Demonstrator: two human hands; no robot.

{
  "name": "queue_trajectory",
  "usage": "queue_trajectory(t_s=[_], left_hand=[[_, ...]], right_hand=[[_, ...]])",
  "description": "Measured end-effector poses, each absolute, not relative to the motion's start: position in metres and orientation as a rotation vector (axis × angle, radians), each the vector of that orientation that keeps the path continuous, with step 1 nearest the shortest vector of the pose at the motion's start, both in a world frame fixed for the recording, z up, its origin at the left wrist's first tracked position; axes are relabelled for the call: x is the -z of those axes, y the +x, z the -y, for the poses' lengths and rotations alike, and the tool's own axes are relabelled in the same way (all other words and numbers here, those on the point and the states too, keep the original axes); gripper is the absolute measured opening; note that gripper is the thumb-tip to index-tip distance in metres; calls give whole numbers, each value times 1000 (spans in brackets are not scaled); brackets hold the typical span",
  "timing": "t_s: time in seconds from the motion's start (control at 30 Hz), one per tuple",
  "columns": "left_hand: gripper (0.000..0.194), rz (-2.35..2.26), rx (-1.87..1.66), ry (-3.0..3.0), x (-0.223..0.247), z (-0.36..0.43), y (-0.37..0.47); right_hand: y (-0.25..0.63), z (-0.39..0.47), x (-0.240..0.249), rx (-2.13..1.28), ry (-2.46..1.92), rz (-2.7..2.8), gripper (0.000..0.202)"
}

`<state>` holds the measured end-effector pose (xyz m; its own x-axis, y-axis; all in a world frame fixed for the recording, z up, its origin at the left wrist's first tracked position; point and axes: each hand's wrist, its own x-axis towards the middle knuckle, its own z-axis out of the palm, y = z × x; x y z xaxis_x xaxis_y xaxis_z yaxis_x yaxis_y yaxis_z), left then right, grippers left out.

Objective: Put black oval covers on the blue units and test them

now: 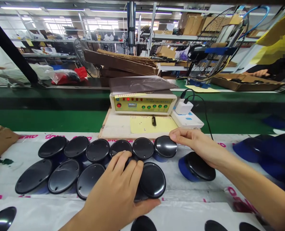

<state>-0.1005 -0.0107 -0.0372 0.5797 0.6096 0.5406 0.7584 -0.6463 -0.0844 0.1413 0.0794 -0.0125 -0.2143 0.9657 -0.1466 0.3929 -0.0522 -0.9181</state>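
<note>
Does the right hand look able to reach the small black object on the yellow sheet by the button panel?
Probably yes: the right hand is near the yellow sheet, the small black object lies uncovered on it, and nothing visible stands between them.

Illumination: bright. Sources: ceiling tubes (20,8) at upper left and overexposed windows (58,25) behind. Glossy black discs (153,180) at center return white glare. Wide-angle distortion stretches shapes toward the frame edges. Blue-sided pieces (248,150) at far right: dark, soft. Upper right edge: pixelated.
</note>
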Motion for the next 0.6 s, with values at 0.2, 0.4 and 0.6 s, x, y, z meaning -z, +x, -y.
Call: queue_trajectory(t_s=[0.2, 0.4, 0.6], left_hand=[[62, 1100, 677, -2499, 37, 10, -101], [60, 1092, 632, -2508, 36, 10, -102], [58, 1075, 610, -2508, 37, 8, -103]], right_hand=[[134, -76, 10, -1211, -1460, 1654, 41], [136, -76, 13, -1188, -1440, 1727, 37], [140, -76, 14, -1155, -1419, 1754, 33]])
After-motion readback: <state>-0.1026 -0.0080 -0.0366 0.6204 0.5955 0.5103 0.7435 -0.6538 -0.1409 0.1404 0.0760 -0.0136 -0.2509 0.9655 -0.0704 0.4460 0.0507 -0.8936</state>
